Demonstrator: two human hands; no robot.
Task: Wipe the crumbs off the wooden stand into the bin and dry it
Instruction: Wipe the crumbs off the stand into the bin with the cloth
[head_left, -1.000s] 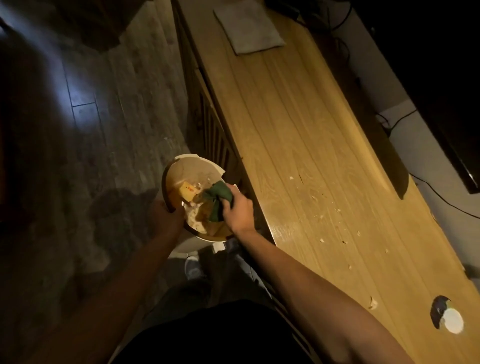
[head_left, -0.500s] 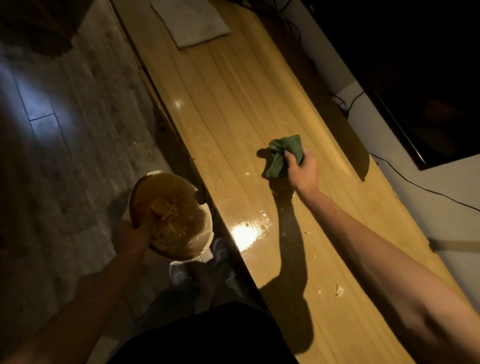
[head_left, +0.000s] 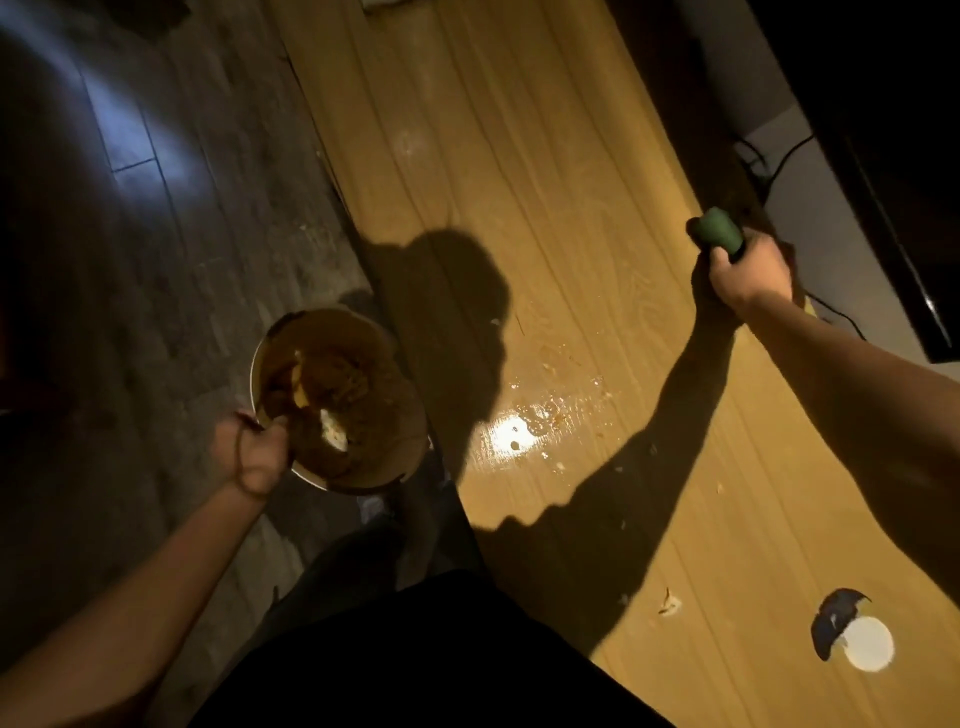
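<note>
Stand (head_left: 519, 208) of pale wood, long and running from the bottom right corner up to the top centre, with dark plank floor (head_left: 156, 208) along its left edge. Crumbs (head_left: 550, 364) scattered over the stand's middle and lower stretch, thickest around a bright glare patch (head_left: 511, 434) just right of the stand's left edge; a larger flake (head_left: 669, 603) lower down, near the stand's bottom end. Round white disc (head_left: 866, 644) beside a dark hole (head_left: 831, 621) on the stand's lower right part, touching or overlapping, hard to tell which.

Right hand (head_left: 748, 275) at the stand's far right edge, fingers curled tight around a bunched green cloth (head_left: 719, 236); cloth sticking out above the fist, whether pressed on the wood or lifted off it not clear. Arm's shadow thrown across the stand's centre.

Bin (head_left: 332, 400), round and open-topped, off the stand's left edge and over the floor, close beside it. Inside, brownish rubbish with pale scraps, too dim to name. Left hand (head_left: 254, 452) closed on the bin's near rim, thumb hooked over the edge, at the side of the bin farthest from the stand.

Dark screen (head_left: 883, 156) and black cables (head_left: 769, 156) beyond the stand's right edge. Dark clothing (head_left: 415, 649) at the bottom, left of the stand's near end.
</note>
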